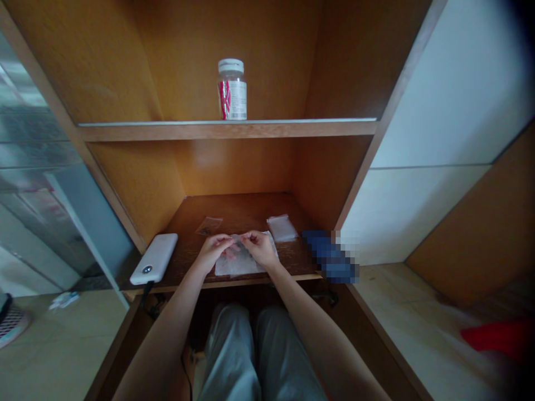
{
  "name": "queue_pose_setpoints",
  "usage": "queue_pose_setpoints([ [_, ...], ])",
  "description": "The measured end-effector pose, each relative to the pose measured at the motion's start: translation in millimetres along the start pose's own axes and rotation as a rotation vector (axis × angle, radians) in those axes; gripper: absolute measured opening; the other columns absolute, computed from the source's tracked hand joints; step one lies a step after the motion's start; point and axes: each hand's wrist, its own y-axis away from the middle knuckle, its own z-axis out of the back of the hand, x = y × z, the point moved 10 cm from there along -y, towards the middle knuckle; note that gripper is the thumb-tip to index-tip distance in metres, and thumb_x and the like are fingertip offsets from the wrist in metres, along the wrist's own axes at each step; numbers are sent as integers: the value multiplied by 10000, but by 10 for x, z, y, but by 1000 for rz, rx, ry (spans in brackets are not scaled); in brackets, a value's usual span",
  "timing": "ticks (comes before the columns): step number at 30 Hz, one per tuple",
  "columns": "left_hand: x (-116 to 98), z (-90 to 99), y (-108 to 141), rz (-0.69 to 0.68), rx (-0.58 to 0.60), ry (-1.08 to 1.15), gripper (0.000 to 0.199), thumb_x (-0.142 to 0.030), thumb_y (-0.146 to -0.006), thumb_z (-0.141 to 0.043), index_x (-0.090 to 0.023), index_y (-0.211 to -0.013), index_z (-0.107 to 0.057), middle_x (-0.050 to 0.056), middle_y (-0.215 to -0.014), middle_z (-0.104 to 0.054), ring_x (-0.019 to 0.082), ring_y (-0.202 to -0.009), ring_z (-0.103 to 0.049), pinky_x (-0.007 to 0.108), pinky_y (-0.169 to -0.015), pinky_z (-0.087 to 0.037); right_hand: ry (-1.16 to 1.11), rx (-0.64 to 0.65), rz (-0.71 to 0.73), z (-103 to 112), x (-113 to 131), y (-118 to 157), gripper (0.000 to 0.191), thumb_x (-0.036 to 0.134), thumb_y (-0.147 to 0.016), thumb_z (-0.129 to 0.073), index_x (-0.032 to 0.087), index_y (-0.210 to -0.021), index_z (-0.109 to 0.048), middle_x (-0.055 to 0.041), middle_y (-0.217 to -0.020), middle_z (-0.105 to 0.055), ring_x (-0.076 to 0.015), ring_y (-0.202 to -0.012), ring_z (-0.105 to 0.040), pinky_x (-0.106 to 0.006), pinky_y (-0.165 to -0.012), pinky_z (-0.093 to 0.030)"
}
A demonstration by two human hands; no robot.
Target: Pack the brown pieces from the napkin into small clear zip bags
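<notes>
My left hand (pixel 214 249) and my right hand (pixel 261 249) meet over a whitish sheet (pixel 238 268) on the brown shelf. Thumbs and fingertips of both are pinched on the upper edge of what looks like a small clear plastic bag (pixel 239 245); its contents are too faint to tell. Just behind my left hand lies a small clear zip bag (pixel 209 225) with dark bits in it. A stack of clear zip bags (pixel 282 228) rests behind and to the right of my right hand.
On the shelf's left stands a white power bank (pixel 155 259) with a black cable. A dark blue, partly blurred object (pixel 330 257) lies at the right edge. Above, a white-capped bottle (pixel 232 92) sits on the upper shelf (pixel 225 131). My knees are under the front edge.
</notes>
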Motion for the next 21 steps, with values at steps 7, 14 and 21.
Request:
queue_pose_setpoints([
  [7, -28, -22, 7, -34, 29, -67, 265, -373, -707, -603, -142, -833, -634, 54, -737, -661, 137, -515, -594, 245, -472, -471, -32, 35, -1, -64, 34, 28, 159, 340, -713, -574, 195, -649, -571, -1, -624, -603, -121, -567, -542, -232, -527, -420],
  [14, 10, 29, -2, -42, 6, -59, 246, -348, -702, -607, -132, -822, -614, 45, -753, -651, 133, -492, -598, 243, -455, -471, -12, 88, 29, -118, 116, 65, 157, 333, -680, -616, 181, -707, -584, -11, -679, -618, -123, -607, -561, -231, -564, -438],
  [21, 35, 6, 2, -11, 17, -53, 269, -341, -674, -631, -120, -824, -601, 27, -704, -631, 128, -466, -591, 233, -433, -467, 86, 114, 50, -135, 111, 66, 146, 315, -686, -602, 170, -704, -591, -14, -673, -624, -122, -617, -558, -228, -583, -442],
])
